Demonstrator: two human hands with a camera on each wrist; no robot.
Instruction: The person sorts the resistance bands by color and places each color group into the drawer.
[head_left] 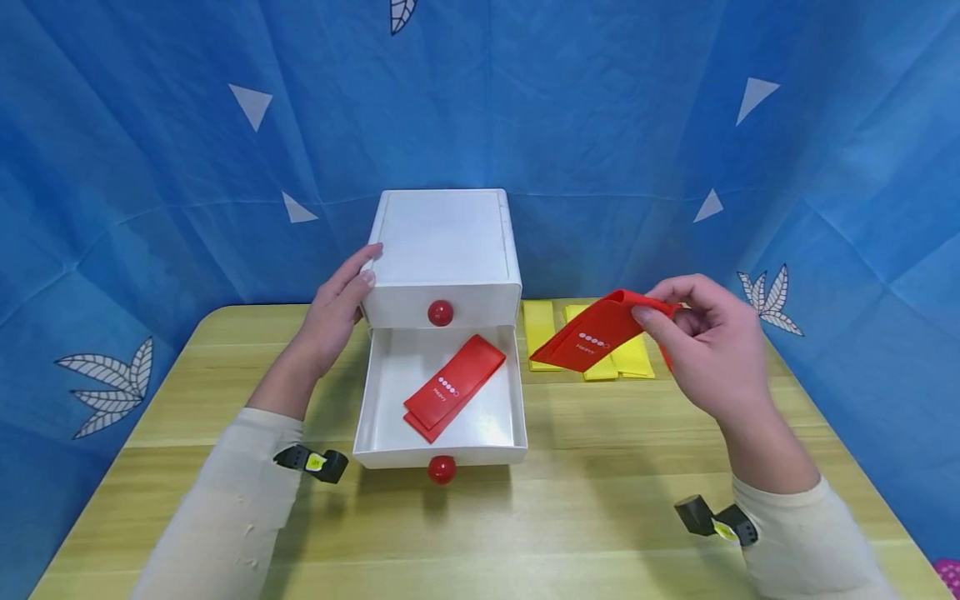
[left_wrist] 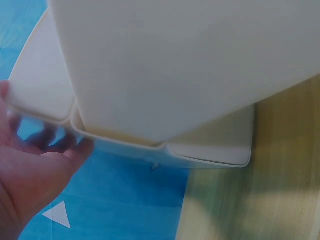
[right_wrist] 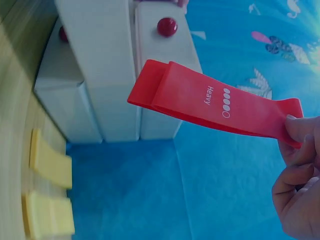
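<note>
The long folded red strip (head_left: 607, 325) and its flat red twin (head_left: 463, 379) are both printed with white "Heavy" lettering and dots. The boxy white drawer unit (head_left: 446, 237) is jazzed up by round red knobs (head_left: 440, 313). Flat yellow strips (head_left: 633, 358) are spotted too, and the blue cloth backdrop (head_left: 600, 125) is splashed with white triangles (head_left: 251, 106) and black-outlined white leaves (head_left: 105, 400).

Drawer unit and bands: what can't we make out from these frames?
Top drawer: contents hidden by its closed front, head view.
Bottom drawer: head view, hidden beneath the open drawer.
Yellow bands: head view, partly covered by the held red band.
Right hand: cut off by the right edge, right wrist view.
Left hand: cut off by the left edge, left wrist view.
</note>
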